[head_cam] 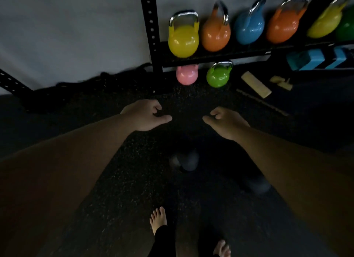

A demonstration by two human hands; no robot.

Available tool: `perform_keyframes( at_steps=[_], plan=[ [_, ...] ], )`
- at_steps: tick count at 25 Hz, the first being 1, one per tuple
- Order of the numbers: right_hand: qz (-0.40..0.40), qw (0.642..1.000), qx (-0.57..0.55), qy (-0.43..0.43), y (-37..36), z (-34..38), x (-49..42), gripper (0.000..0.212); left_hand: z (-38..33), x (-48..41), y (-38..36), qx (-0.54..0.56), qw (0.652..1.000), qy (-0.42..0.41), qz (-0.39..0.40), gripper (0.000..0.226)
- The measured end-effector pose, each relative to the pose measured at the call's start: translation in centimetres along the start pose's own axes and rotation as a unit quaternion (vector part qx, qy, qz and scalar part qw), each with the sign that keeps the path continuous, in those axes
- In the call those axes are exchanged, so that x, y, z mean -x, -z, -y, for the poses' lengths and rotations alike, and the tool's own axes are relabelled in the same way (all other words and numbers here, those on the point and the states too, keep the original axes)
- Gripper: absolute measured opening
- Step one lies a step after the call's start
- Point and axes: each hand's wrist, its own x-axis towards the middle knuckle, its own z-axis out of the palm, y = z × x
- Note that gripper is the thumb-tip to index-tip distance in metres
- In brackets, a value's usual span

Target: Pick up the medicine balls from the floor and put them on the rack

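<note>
Two dark, blurred medicine balls lie on the speckled black floor: one (184, 162) below and between my hands, another (257, 184) further right, under my right forearm. My left hand (145, 117) and my right hand (224, 120) hover side by side above the floor, fingers loosely curled and apart, holding nothing. The black rack (210, 55) stands ahead against the grey wall, its shelf carrying kettlebells.
On the rack shelf sit yellow (183, 39), orange (215, 33), blue (249, 27) and more kettlebells. Pink (186, 75) and green (218, 75) kettlebells stand on the floor under it. A black rope (80, 90) lies left, wooden pieces (255, 84) right. My bare feet (158, 220) are below.
</note>
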Motion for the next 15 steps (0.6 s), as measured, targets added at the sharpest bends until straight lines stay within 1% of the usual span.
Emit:
perform_keyframes(
  at_steps=[2, 4, 6, 8, 10, 12, 14, 15],
  plan=[
    [0.019, 1.0, 0.008, -0.012, -5.2, -2.7, -4.5, 0.065, 2.5, -4.8, -5.5, 0.005, 1.0, 0.021, 0.018, 0.079],
    [0.043, 0.999, 0.003, -0.021, -11.7, -4.9, -8.9, 0.068, 5.0, -9.2, -11.9, 0.064, 0.995, 0.061, 0.045, 0.079],
    [0.07, 0.997, -0.01, -0.028, -18.5, -7.2, -13.0, 0.07, 7.3, -13.4, -18.9, 0.111, 0.986, 0.099, 0.07, 0.082],
    [0.092, 0.995, -0.014, -0.036, -24.8, -10.0, -16.7, 0.073, 9.4, -17.1, -26.1, 0.132, 0.98, 0.118, 0.088, 0.086],
    [0.097, 0.995, -0.003, -0.036, -30.5, -13.2, -20.3, 0.076, 12.0, -20.9, -32.8, 0.161, 0.973, 0.143, 0.086, 0.09],
    [0.089, 0.995, 0.013, -0.035, -34.8, -15.5, -23.7, 0.078, 14.4, -24.2, -38.0, 0.212, 0.958, 0.178, 0.072, 0.096],
    [0.079, 0.996, 0.02, -0.041, -37.6, -17.3, -26.5, 0.082, 16.0, -26.9, -42.0, 0.275, 0.935, 0.22, 0.049, 0.102],
    [0.079, 0.996, 0.021, -0.043, -38.4, -17.8, -27.6, 0.086, 16.4, -27.9, -43.5, 0.312, 0.917, 0.246, 0.04, 0.105]
  ],
)
